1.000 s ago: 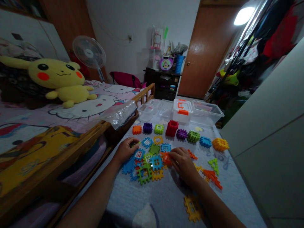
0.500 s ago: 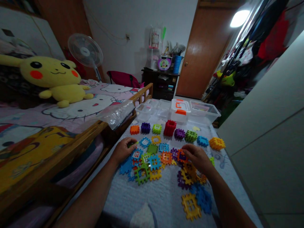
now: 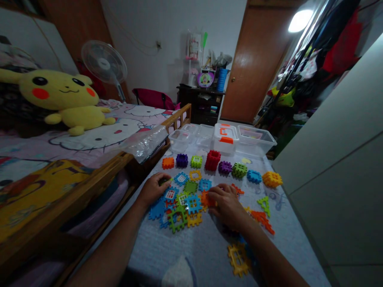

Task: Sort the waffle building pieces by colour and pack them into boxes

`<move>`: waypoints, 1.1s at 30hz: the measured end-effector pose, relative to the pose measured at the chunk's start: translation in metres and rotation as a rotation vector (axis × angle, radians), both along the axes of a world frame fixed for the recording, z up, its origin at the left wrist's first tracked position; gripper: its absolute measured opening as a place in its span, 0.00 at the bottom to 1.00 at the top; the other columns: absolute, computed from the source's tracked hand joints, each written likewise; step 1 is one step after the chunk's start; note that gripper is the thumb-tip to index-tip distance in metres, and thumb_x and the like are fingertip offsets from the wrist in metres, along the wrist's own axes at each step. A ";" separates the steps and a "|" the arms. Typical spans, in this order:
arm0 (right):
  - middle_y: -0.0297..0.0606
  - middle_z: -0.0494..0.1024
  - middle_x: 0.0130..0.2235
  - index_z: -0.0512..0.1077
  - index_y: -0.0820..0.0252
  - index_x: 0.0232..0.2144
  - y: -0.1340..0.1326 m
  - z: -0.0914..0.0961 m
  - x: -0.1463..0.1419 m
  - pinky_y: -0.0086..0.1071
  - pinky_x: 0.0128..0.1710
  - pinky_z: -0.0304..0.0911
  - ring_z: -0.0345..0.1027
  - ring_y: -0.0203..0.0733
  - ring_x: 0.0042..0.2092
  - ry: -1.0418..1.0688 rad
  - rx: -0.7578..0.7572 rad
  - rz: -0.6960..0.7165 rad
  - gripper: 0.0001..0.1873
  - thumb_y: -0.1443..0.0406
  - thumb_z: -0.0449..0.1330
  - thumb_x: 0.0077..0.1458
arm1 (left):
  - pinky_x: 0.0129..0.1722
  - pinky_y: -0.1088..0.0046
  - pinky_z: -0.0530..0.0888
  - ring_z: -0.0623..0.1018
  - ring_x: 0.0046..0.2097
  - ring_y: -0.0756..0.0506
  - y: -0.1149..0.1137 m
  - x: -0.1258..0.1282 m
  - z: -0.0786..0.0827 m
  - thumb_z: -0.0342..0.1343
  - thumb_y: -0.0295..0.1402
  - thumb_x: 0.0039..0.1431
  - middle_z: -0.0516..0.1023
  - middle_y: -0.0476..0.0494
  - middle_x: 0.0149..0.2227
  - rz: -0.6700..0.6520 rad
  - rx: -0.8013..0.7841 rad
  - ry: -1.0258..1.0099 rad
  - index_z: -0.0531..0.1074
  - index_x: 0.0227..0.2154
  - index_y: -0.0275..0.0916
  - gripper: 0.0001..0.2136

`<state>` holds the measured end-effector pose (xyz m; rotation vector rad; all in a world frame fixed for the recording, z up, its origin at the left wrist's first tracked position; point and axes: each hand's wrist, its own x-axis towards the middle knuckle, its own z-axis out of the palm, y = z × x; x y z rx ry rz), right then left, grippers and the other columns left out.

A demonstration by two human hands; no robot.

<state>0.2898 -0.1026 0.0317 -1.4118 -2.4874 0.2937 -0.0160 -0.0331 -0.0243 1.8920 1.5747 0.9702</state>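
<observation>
One orange square piece (image 3: 205,198) lies at the right side of a loose spread of toy pieces, near the middle of the table (image 3: 161,255). The person's right hand (image 3: 226,204) rests on it with fingers bent; their tips are partly hidden, so whether they pinch it cannot be told. The left hand (image 3: 153,189), close to the table's left edge, is curled narrowly around one green piece (image 3: 163,181), mostly covered by the fingers.

Between the hands, the pieces that show well are one olive-green square (image 3: 190,187), two yellow ones, the farther a frame (image 3: 195,174) and the nearer a square (image 3: 195,219), and one green frame (image 3: 177,221). Several blue pieces overlap among them; their exact number cannot be told. Toward the right edge lie one green triangle (image 3: 263,205) and some orange slanted pieces (image 3: 263,221), partly behind the arm. One yellow window piece (image 3: 238,260) lies toward the near edge.

Beyond the spread, eight blocks stand in a row running left to right: orange (image 3: 168,162), dark purple, lime, one tall red (image 3: 213,160), purple, green, blue and yellow (image 3: 272,179). Along the far edge stand one lidded box (image 3: 226,135) with orange latches and, at the far right corner, one see-through tub (image 3: 255,145).
</observation>
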 end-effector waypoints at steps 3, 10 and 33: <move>0.38 0.77 0.46 0.76 0.54 0.39 0.001 0.000 -0.005 0.44 0.53 0.54 0.62 0.49 0.50 -0.011 0.012 -0.018 0.09 0.66 0.64 0.53 | 0.46 0.65 0.75 0.79 0.41 0.41 0.000 0.000 0.001 0.56 0.44 0.52 0.80 0.43 0.38 -0.006 0.003 0.001 0.76 0.34 0.39 0.14; 0.40 0.78 0.36 0.74 0.57 0.38 0.005 -0.007 0.006 0.40 0.44 0.57 0.65 0.45 0.42 0.156 0.103 -0.054 0.09 0.67 0.54 0.62 | 0.45 0.65 0.75 0.79 0.40 0.41 0.000 0.001 0.003 0.57 0.43 0.51 0.80 0.43 0.38 0.008 0.014 -0.001 0.77 0.33 0.39 0.14; 0.44 0.73 0.46 0.69 0.57 0.49 -0.002 -0.012 0.005 0.47 0.50 0.59 0.62 0.52 0.48 0.113 0.059 -0.086 0.23 0.64 0.64 0.49 | 0.47 0.64 0.74 0.79 0.42 0.41 -0.001 0.002 0.003 0.56 0.42 0.50 0.81 0.43 0.38 0.008 0.000 -0.004 0.76 0.34 0.39 0.13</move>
